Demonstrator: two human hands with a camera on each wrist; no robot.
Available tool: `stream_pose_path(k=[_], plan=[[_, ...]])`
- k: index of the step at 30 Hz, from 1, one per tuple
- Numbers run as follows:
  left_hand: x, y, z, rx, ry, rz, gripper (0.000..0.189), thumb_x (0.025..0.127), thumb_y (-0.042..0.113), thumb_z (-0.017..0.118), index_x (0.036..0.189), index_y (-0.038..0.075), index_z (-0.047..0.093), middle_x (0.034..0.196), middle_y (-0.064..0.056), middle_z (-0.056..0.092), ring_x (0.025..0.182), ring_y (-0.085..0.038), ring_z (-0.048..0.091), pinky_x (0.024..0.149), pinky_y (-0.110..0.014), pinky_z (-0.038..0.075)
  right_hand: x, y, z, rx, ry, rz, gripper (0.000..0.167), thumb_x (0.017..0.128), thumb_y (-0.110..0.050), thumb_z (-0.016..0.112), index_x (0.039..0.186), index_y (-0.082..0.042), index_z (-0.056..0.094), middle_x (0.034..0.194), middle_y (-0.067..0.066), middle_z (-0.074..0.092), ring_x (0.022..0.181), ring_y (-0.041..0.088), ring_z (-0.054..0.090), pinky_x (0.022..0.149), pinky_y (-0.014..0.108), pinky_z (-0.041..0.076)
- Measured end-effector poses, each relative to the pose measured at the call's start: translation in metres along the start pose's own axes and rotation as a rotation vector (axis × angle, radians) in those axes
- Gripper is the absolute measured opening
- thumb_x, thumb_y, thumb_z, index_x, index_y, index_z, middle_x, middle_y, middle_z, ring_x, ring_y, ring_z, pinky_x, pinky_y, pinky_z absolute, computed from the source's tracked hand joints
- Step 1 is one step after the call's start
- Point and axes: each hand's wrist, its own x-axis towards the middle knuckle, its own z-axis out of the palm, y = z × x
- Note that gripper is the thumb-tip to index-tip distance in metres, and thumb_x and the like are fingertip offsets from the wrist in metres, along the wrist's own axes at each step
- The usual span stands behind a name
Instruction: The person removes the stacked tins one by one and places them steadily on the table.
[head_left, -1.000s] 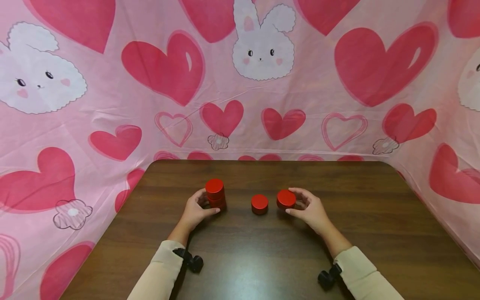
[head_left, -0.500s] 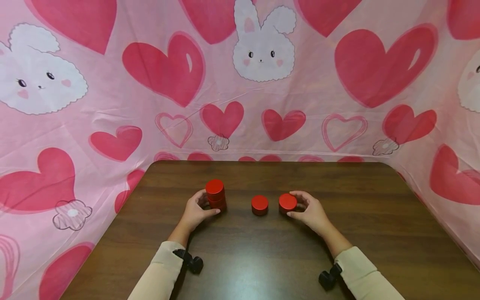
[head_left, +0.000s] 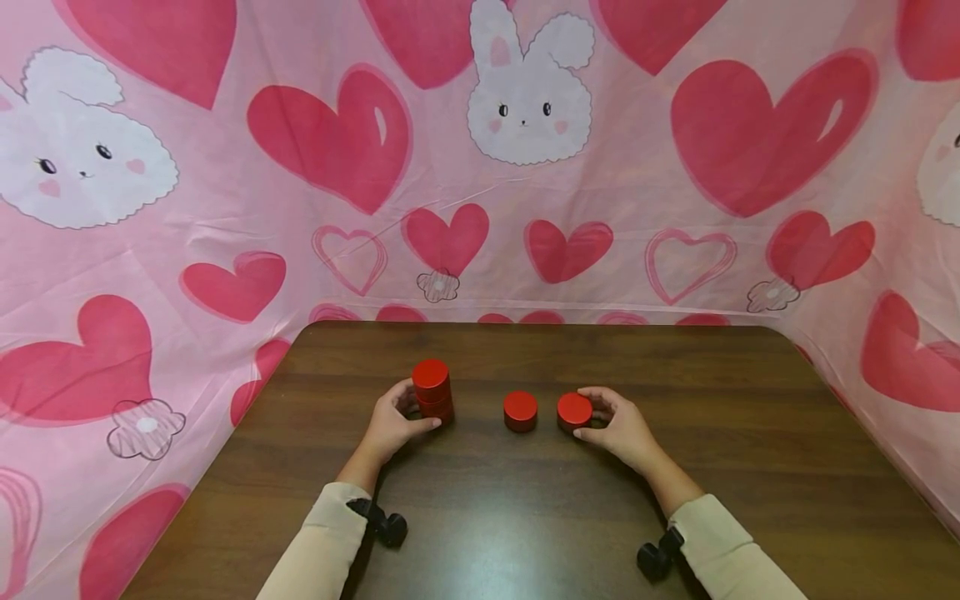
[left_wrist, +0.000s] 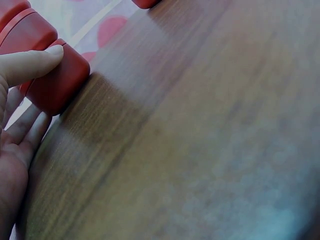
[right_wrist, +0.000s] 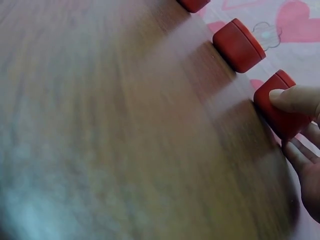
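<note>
Two round red tins with lids are stacked at the left, the upper tin (head_left: 431,377) sitting on the lower tin (left_wrist: 65,82). My left hand (head_left: 393,423) holds the lower one between thumb and fingers, the thumb lying across its near side. A single red tin (head_left: 521,412) stands by itself in the middle. To the right of that, my right hand (head_left: 621,427) grips another red tin (head_left: 573,410) by its sides. In the right wrist view this gripped tin (right_wrist: 281,107) stands upright on the table, thumb on the near side and fingers behind.
The brown wooden table (head_left: 480,500) has rounded far corners. A pink cloth (head_left: 525,187) with hearts and rabbits hangs behind and beside it. Dark wrist devices (head_left: 382,523) are strapped over both light sleeves (head_left: 318,542).
My right hand has lowered its tin from slightly above onto the table, to the right of the middle tin. The left hand and its stack stay in place.
</note>
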Motion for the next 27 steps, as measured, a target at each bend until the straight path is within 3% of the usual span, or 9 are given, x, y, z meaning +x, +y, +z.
stream_pose_path(k=[2,6,13,15,27], plan=[[0.000,0.001,0.000,-0.007,-0.003,-0.005,0.069,0.068,-0.002,0.087,0.130,0.002,0.056,0.122,-0.015,0.064,0.111,-0.028,0.060,0.097,-0.038,0.047,0.000,0.000,0.000,-0.007,0.001,0.000,0.061,0.071,-0.003,0.086,0.125,-0.001,0.059,0.120,0.018,0.063,0.107,0.032,0.061,0.094,0.048,0.048],[-0.005,0.019,0.000,-0.012,-0.018,-0.015,0.068,0.069,-0.006,0.084,0.130,-0.002,0.054,0.123,-0.018,0.063,0.113,-0.033,0.058,0.099,-0.045,0.045,0.000,-0.002,0.000,-0.016,0.003,0.004,0.061,0.071,-0.003,0.085,0.125,0.000,0.058,0.120,0.019,0.063,0.106,0.032,0.062,0.094,0.049,0.048],[-0.007,0.023,-0.001,-0.016,-0.011,-0.006,0.066,0.069,-0.004,0.085,0.129,-0.002,0.055,0.122,-0.018,0.063,0.112,-0.032,0.059,0.097,-0.040,0.047,-0.001,-0.005,-0.002,-0.053,0.004,0.017,0.061,0.072,-0.003,0.085,0.126,-0.001,0.058,0.120,0.019,0.062,0.104,0.033,0.063,0.093,0.049,0.049],[-0.009,0.031,0.000,-0.019,-0.010,-0.020,0.066,0.069,-0.007,0.084,0.128,-0.003,0.056,0.121,-0.019,0.063,0.112,-0.034,0.058,0.098,-0.044,0.046,-0.001,-0.005,-0.002,-0.064,0.003,0.018,0.061,0.072,-0.003,0.085,0.126,-0.001,0.058,0.120,0.019,0.063,0.104,0.033,0.063,0.093,0.049,0.049],[-0.011,0.035,0.001,-0.014,-0.019,-0.020,0.065,0.069,-0.007,0.083,0.128,-0.004,0.055,0.122,-0.020,0.063,0.113,-0.034,0.058,0.098,-0.044,0.046,-0.001,-0.004,-0.002,-0.065,0.001,-0.004,0.065,0.071,-0.005,0.087,0.128,0.000,0.057,0.120,0.017,0.062,0.102,0.030,0.062,0.091,0.045,0.050]])
